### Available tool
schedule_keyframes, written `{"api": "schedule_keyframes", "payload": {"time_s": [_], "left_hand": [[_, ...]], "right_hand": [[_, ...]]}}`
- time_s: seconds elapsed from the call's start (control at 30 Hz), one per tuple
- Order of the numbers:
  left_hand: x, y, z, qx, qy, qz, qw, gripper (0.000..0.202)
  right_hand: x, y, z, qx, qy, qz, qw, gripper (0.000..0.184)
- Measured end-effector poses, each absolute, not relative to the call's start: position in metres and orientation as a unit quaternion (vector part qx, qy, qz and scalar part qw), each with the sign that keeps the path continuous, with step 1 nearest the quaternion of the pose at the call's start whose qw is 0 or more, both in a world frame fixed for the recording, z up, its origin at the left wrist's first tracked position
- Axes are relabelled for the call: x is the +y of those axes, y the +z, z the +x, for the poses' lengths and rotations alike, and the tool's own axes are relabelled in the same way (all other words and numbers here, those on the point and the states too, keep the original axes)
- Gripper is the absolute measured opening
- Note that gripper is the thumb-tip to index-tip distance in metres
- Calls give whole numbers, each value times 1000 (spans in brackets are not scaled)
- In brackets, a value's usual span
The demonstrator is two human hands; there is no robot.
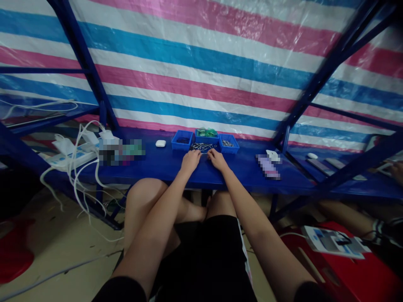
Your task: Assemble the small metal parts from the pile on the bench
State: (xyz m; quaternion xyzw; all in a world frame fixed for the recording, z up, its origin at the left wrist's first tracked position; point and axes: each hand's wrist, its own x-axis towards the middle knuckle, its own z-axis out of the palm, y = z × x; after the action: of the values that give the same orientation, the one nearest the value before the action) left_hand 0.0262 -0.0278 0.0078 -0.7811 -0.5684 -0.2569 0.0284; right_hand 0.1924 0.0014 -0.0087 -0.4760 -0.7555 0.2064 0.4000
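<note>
Both my hands rest on the blue bench (163, 167) close together, fingers curled. My left hand (190, 160) and my right hand (216, 159) pinch a thin metal pin (204, 153) between them. Just beyond the fingers lies a pile of small dark metal parts (203, 146). Behind it stand three blue bins: a left bin (182, 139), a middle bin holding green pieces (206, 133), and a right bin with small metal parts (228, 143).
A white earbud case (160, 143) lies left of the bins. White chargers and cables (74, 151) crowd the bench's left end. Another person's hand (397, 171) shows at the far right. A red stool with a booklet (333, 242) stands lower right. Blue frame posts flank the bench.
</note>
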Motion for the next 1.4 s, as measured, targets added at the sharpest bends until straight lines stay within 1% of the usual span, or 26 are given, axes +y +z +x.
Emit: {"api": "schedule_keyframes", "payload": {"time_s": [0.53, 0.87, 1.13, 1.4], "left_hand": [[-26, 5, 26, -561, -259, -785, 47, 30], [-26, 5, 27, -568, -250, -783, 46, 32], [-27, 6, 27, -566, -270, -777, 45, 31], [-27, 7, 26, -562, -282, -776, 48, 29]], "right_hand": [[-4, -4, 191, -754, 184, -487, 401, 21], [2, -9, 193, -762, 175, -472, 409, 18], [1, -9, 193, -764, 180, -467, 408, 20], [-1, -6, 191, -760, 181, -480, 398, 17]]}}
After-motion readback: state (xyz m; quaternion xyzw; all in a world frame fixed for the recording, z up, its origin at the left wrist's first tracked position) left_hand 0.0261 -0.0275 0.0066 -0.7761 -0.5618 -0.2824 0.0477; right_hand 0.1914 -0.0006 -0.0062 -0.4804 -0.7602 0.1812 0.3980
